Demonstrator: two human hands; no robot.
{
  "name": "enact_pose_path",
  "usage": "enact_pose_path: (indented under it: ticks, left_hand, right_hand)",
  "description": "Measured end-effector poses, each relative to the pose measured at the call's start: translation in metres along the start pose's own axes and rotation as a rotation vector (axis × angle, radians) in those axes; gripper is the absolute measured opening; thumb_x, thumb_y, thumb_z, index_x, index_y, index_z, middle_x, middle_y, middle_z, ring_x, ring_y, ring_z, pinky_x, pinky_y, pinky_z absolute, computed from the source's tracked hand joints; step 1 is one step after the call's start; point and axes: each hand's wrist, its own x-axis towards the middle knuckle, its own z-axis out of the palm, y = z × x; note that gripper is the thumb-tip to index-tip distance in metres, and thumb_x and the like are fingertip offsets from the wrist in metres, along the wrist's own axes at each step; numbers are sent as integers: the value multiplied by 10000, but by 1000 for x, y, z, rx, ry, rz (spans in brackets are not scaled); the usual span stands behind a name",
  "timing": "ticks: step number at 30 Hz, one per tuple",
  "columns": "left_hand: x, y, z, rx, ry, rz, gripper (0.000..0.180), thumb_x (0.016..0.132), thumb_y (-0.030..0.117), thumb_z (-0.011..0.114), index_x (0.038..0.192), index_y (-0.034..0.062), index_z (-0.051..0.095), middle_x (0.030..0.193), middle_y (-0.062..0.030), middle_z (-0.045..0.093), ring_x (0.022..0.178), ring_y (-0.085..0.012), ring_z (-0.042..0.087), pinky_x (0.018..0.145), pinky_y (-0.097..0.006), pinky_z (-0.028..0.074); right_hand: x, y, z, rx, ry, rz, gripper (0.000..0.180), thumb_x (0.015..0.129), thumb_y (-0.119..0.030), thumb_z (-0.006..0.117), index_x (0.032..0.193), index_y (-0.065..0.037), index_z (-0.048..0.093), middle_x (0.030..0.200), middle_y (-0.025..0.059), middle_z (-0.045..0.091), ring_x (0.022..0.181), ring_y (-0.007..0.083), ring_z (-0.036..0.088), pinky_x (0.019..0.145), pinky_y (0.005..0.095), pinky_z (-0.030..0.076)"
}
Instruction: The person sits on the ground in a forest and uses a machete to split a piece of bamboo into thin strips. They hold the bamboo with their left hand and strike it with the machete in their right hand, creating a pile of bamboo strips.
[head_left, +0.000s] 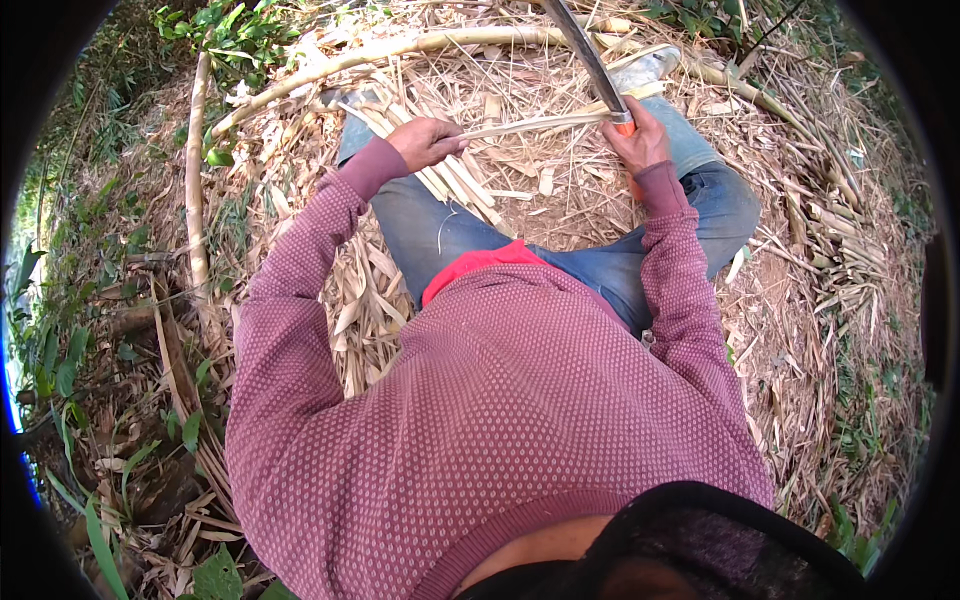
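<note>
My left hand point(428, 143) is closed round one end of a thin, pale bamboo strip point(540, 124). The strip runs across to my right hand point(642, 138), which grips the handle of a long knife point(585, 58). Its dark blade points up and away to the left, and an orange part of the handle shows at my fingers. The strip meets the knife near the base of the blade; whether the edge is in it, I cannot tell. More split bamboo strips point(462, 185) lie in a loose bundle over my left leg, below my left hand.
My bent legs in blue jeans point(430, 225) frame the work, with a pale shoe point(645, 66) at the far right. A long curved bamboo pole point(400, 46) crosses the ground beyond; another pole point(197, 170) lies at left. Dry shavings point(365, 310) and green plants surround me.
</note>
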Motion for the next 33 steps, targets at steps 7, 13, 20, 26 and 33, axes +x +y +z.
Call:
enact_pose_path:
  ticks: [7, 13, 20, 26, 33]
  left_hand:
    - [9, -4, 38, -903, 182, -262, 284, 952, 314, 424, 845, 69, 519, 582, 65, 372, 444, -31, 306, 400, -181, 254]
    - [13, 32, 57, -1224, 186, -171, 222, 957, 266, 415, 877, 70, 482, 592, 38, 413, 440, -38, 347, 391, -172, 275]
    - [12, 68, 63, -1302, 243, -284, 205, 952, 224, 354, 991, 59, 470, 646, 22, 429, 450, -41, 331, 397, -187, 279]
    - [3, 90, 66, -1488, 214, -257, 173, 953, 175, 328, 933, 64, 459, 570, 63, 312, 398, -19, 248, 345, -179, 221]
    - [-34, 94, 71, -1572, 110, -275, 188, 967, 211, 346, 940, 65, 461, 551, 66, 327, 388, -16, 261, 331, -171, 227]
  right_hand:
    - [-20, -28, -11, -261, 60, -3, 380, 709, -237, 658, 1074, -186, 565, 848, 56, 610, 742, 281, 620, 642, 399, 499]
    - [-38, -21, 16, -250, -114, -150, 341, 679, -216, 678, 977, -125, 539, 857, 65, 565, 792, 281, 599, 662, 392, 488]
    - [-40, -28, 25, -199, -199, -250, 305, 677, -213, 680, 900, -95, 508, 822, 76, 569, 757, 285, 601, 621, 381, 486]
    - [-33, -18, 26, -189, -136, -308, 268, 687, -210, 681, 867, -102, 513, 790, 71, 571, 722, 280, 605, 596, 394, 482]
    - [3, 15, 6, -351, -87, 146, 279, 697, -293, 653, 867, -94, 556, 738, 124, 626, 714, 330, 618, 649, 418, 493]
